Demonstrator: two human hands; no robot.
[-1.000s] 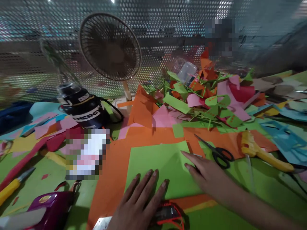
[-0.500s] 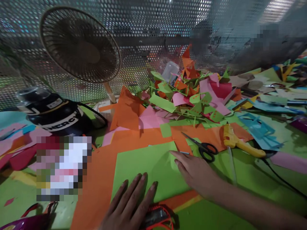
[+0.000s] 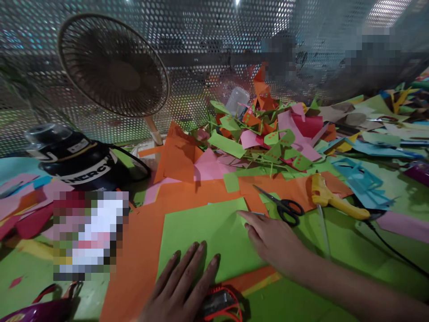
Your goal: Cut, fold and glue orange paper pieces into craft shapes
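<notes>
A light green sheet of paper (image 3: 197,237) lies over larger orange paper (image 3: 129,250). My left hand (image 3: 184,281) rests flat on the sheet's lower left, fingers stretched and spread. At the sheet's right side my right hand (image 3: 268,232) has its index finger and thumb close together on a slightly raised edge; its other fingers are hidden. Beside my left hand is a dark object with orange-red edging (image 3: 221,304), partly covered. Black-handled scissors (image 3: 288,210) lie just beyond my right hand, blades partly open. A thin light blue piece shows behind its knuckles.
A yellow glue gun (image 3: 335,199) with a glue stick and cord lies to the right. Behind is a heap of coloured paper scraps (image 3: 261,134). A fan (image 3: 114,67) and a black container (image 3: 83,156) stand at the left. A perforated metal panel (image 3: 201,27) closes the back.
Both hands stay almost exactly where they were on the green sheet. The whole view has shifted very slightly; nothing is visibly taken up or let go.
</notes>
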